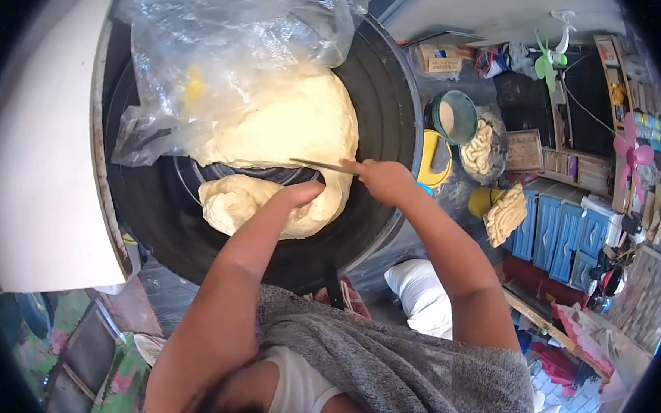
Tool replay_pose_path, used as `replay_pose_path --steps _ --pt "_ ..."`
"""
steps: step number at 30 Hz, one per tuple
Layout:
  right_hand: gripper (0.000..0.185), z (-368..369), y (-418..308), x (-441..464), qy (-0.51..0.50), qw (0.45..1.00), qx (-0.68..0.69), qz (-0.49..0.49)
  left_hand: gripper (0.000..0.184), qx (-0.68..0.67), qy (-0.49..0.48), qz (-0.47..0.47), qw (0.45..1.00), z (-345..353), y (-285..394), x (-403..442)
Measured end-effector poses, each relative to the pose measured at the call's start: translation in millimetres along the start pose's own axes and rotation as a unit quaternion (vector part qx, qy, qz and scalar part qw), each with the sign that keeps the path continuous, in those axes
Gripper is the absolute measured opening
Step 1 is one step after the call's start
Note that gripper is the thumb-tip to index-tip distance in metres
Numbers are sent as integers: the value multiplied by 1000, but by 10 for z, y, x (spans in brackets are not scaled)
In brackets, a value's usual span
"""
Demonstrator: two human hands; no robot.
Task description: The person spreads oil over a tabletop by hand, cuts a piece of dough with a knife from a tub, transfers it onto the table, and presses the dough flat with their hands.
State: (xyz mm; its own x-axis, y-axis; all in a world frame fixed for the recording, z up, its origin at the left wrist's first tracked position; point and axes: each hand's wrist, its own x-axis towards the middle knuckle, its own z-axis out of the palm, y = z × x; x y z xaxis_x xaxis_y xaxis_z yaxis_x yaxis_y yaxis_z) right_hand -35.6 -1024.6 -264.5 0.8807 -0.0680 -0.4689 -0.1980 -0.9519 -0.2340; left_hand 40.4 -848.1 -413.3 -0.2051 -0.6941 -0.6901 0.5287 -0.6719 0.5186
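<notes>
A large mass of pale dough [289, 126] lies in a big black round tub [384, 91], partly covered by a clear plastic sheet [239, 32]. My right hand [385, 182] is closed around the handle of a knife [317, 164], whose blade points left along the dough's near edge. A thick strip of dough [248, 199] is folded in front of the main mass and joins it on the right side, beneath the blade. My left hand [304, 196] grips this strip, thumb on top; its other fingers are mostly hidden.
A white panel [48, 161] stands close on the left of the tub. To the right are a green bucket [457, 117], a yellow lid [434, 164], dough pieces on plastic [478, 150] and blue drawers [556, 228]. A white sack [421, 295] lies near the tub.
</notes>
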Motion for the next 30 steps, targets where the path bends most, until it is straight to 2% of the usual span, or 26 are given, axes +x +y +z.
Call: replay_pose_path --steps 2,3,4,6,7,8,9,12,14,15,17,18,19,20,22,23,24,25,26,27,28,29,30 --pt "51 -30 -181 219 -137 986 -58 -81 44 20 13 10 1000 104 -2 -258" --pt "51 13 -287 327 -133 985 -61 -86 43 47 25 17 998 141 -9 -377" --pt "54 116 -384 438 -161 978 -83 -100 32 86 68 52 993 138 -175 -339" --pt "58 226 -447 543 -181 970 -108 -118 33 155 65 100 981 172 -192 -542" --pt "58 285 -456 501 -185 971 -106 -110 33 108 71 105 986 126 -398 -428" --pt "58 264 -509 437 -192 971 -101 -99 33 109 74 104 986 150 -327 -590" --pt "46 179 -474 356 -236 962 -122 -55 34 124 70 113 983 204 -262 -747" --pt "47 -110 -104 -71 -277 948 -155 -24 35 159 66 117 978 259 -414 -869" --pt "47 -536 -18 -288 -299 939 -170 -8 34 416 51 167 892 224 -541 -902" --pt "48 -693 16 -350 -302 934 -188 -6 32 416 58 226 879 284 -583 -1023" --pt "48 -768 8 -371 -305 931 -203 -5 32 412 62 244 876 321 -691 -1127" --pt "48 -765 -5 -337 -256 952 -169 -9 32 411 69 262 871 310 -704 -1159" --pt "47 -743 -27 -289 -205 970 -133 -14 32 402 61 220 887 332 -613 -1228" --pt "47 -695 -84 -203 -200 971 -132 -18 32 405 66 218 885 347 -628 -1221" --pt "47 -500 -250 48 -109 993 -30 -37 28 373 123 282 875 387 -726 -1187" --pt "47 -356 -280 194 -107 993 -26 -44 29 387 127 284 868 396 -696 -1238" --pt "45 -173 -292 360 48 992 -65 -93 29 389 131 278 869 389 -694 -1264" --pt "44 16 -321 491 203 964 -101 -137 30 372 130 273 878 376 -688 -1280" --pt "44 185 -386 589 204 964 -97 -139 31 355 130 269 886 356 -670 -1285" --pt "44 354 -461 680 183 976 36 -117 33 315 137 213 915 356 -608 -1339" --pt "45 541 -508 765 157 969 167 -92 33 316 139 209 915 322 -560 -1381" --pt "44 804 -534 782 77 945 315 -49 39 280 189 220 915 288 -527 -1415" --pt "43 1100 -535 785 -5 890 455 -2 45 245 236 229 912 246 -517 -1435"
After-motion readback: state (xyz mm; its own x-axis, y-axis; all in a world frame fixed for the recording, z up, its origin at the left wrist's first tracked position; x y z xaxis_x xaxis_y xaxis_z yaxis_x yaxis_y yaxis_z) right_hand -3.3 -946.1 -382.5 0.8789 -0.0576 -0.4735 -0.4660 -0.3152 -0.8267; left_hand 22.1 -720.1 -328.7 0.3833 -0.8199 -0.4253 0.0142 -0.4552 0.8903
